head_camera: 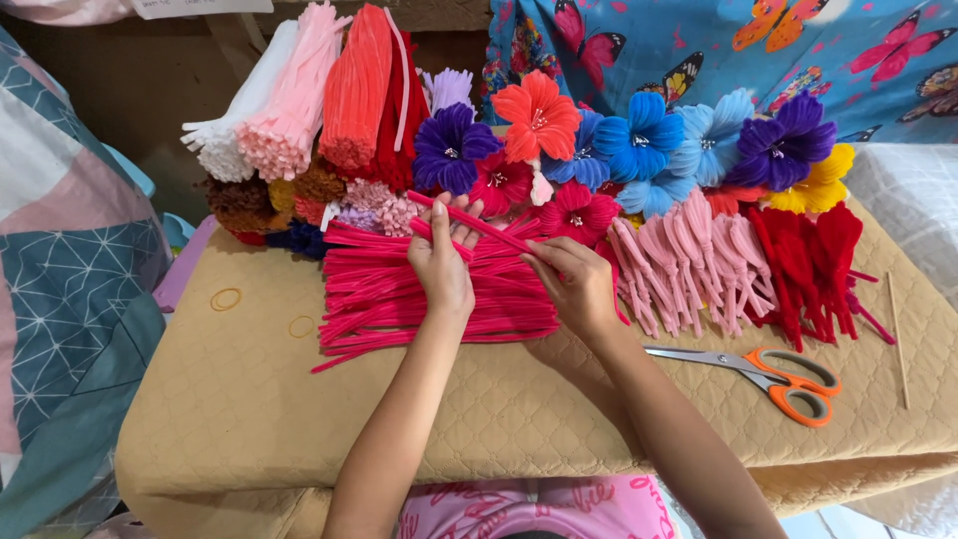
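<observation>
A heap of bright pink pipe cleaners (379, 299) lies across a tan quilted pad (239, 409). My left hand (442, 262) rests on top of the heap with a few pink stems pinched between its fingers. My right hand (577, 284) grips the other end of a pink pipe cleaner (479, 222) that runs slantwise between both hands. Just behind the hands sit finished pipe-cleaner flowers: purple (454, 147), orange-red (537, 117) and blue (639, 137).
Upright bundles of white, pink and red stems (329, 90) stand at the back left. Folded pink petal pieces (689, 260) and red ones (808, 260) lie to the right. Orange-handled scissors (778, 377), a thin wooden stick (898, 339) and two rubber bands (226, 298) lie on the pad.
</observation>
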